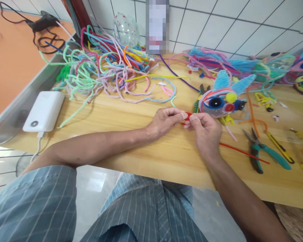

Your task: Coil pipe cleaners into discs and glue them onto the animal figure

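Red pipe cleaner [188, 116] pinched between our left hand [166, 121] and right hand [204, 132]; a loose grip could let its coil spring open.

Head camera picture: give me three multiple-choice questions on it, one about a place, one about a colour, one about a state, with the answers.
1. Where does the white power bank lie?
A. On the table's left end
B. Beside the pliers
C. On the person's lap

2. What colour is the pipe cleaner piece pinched between the hands?
A. Blue
B. Red
C. Yellow

3. How are the teal-handled pliers?
A. Held in the right hand
B. Held in the left hand
C. Lying untouched on the table

Answers: 1 A, it sits by the table's left edge. 2 B, red shows between left hand and right hand. 3 C, both hands are elsewhere.
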The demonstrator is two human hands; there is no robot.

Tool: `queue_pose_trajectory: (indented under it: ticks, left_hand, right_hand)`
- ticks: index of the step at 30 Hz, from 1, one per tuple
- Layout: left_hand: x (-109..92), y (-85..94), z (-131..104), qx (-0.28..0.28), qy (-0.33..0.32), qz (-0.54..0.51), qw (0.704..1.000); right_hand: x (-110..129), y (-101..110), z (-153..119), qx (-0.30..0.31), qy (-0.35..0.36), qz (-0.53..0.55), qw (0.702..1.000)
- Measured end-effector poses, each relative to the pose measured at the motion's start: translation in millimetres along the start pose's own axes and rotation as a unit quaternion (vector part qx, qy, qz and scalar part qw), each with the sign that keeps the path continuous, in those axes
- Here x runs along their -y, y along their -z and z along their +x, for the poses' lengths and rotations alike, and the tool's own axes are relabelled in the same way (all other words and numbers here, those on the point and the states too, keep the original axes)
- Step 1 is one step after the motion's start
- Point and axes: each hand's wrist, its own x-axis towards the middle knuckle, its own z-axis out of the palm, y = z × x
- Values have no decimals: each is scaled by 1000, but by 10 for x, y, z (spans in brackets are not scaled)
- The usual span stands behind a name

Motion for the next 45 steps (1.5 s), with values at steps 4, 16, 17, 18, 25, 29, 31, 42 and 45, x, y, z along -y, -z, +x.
queue_pose_trajectory:
  ticks: [4, 16, 17, 18, 25, 29, 31, 42, 45]
  left_hand:
    - [-4, 0, 2, 3, -4, 9, 1000]
    - [6, 4, 4, 7, -23, 14, 1000]
    - [8, 2, 4, 5, -23, 13, 1000]
    - [10, 1, 5, 3, -23, 11, 1000]
    - [24, 0, 12, 2, -21, 2, 1000]
    - [-8, -13, 27, 0, -7, -9, 1000]
    - [-39, -24, 34, -4, 7, -16, 1000]
    - [-109, -41, 11, -24, 40, -13, 999]
    - [-96, -47, 6, -19, 33, -11, 999]
  right_hand:
    - [-4, 13, -5, 7, 5, -10, 1000]
    - [-26, 16, -2, 15, 7, -31, 999]
    - [-26, 15, -1, 15, 8, -30, 999]
    - [-26, 15, -1, 15, 9, -28, 999]
    - [-14, 8, -14, 15, 15, -34, 999]
    - [-28, 10, 9, 17, -2, -7, 1000]
    - [-41, 31, 38, 22, -24, 18, 999]
    - [0, 129, 45, 27, -23, -2, 999]
    - [-43, 80, 57, 27, -15, -14, 999]
